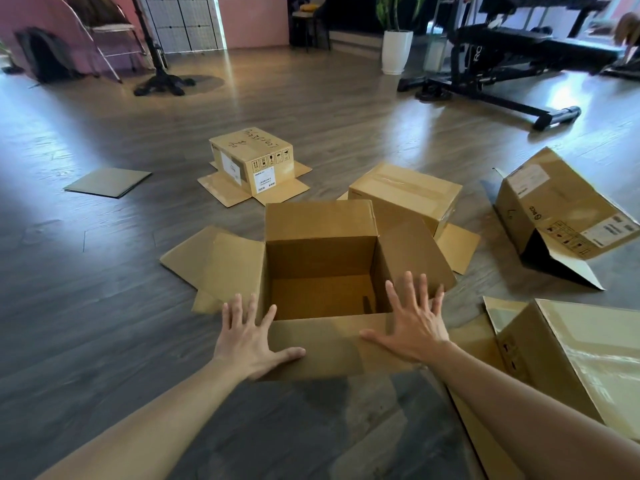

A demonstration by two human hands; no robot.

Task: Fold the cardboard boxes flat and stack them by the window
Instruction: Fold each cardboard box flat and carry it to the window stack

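An open cardboard box stands upright on the wood floor right in front of me, its four flaps spread outward. My left hand has straight, spread fingers at the box's near left corner, over the near flap. My right hand is spread the same way at the near right corner. Neither hand grips anything. Beyond stand a labelled box upside down on its spread flaps and a taped box. A tipped box lies at the right and another box at the near right. A flat cardboard sheet lies at the left.
A black weight bench and a white planter stand at the back right. A black stand base, a folding chair and a dark bag are at the back left. Bare wood floor stretches left of the boxes.
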